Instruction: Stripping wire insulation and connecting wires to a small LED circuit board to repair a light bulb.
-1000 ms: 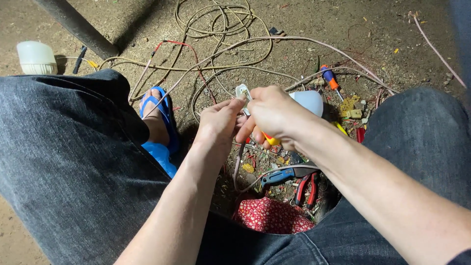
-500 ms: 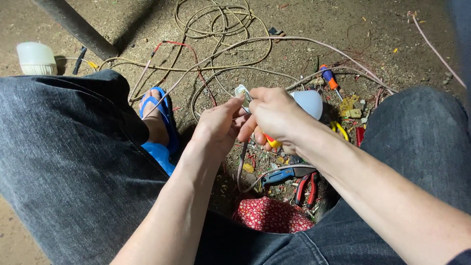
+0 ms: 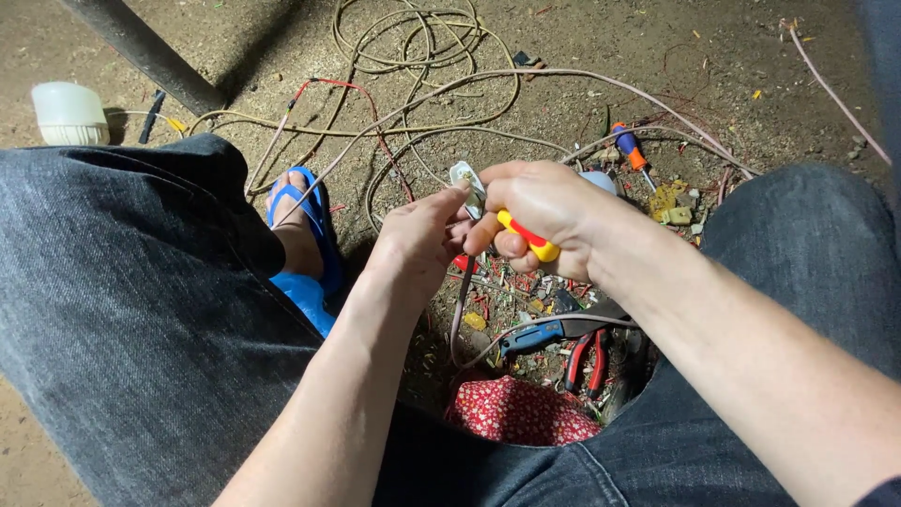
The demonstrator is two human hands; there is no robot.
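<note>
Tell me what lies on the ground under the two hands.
Under the left hand and right hand lie wire scraps, blue-handled pliers, red-handled pliers and a red floral cloth. Ground directly beneath the hands is covered.

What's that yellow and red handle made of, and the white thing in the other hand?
The yellow and red handle in the right hand looks like smooth moulded plastic, slightly glossy. The small white piece pinched by the left hand seems hard plastic too, matte and dusty.

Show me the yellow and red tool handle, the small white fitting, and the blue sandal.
yellow and red tool handle (image 3: 527,238), head view, on its yellow grip.
small white fitting (image 3: 466,178), head view, on its top.
blue sandal (image 3: 314,214), head view, on its strap.
</note>
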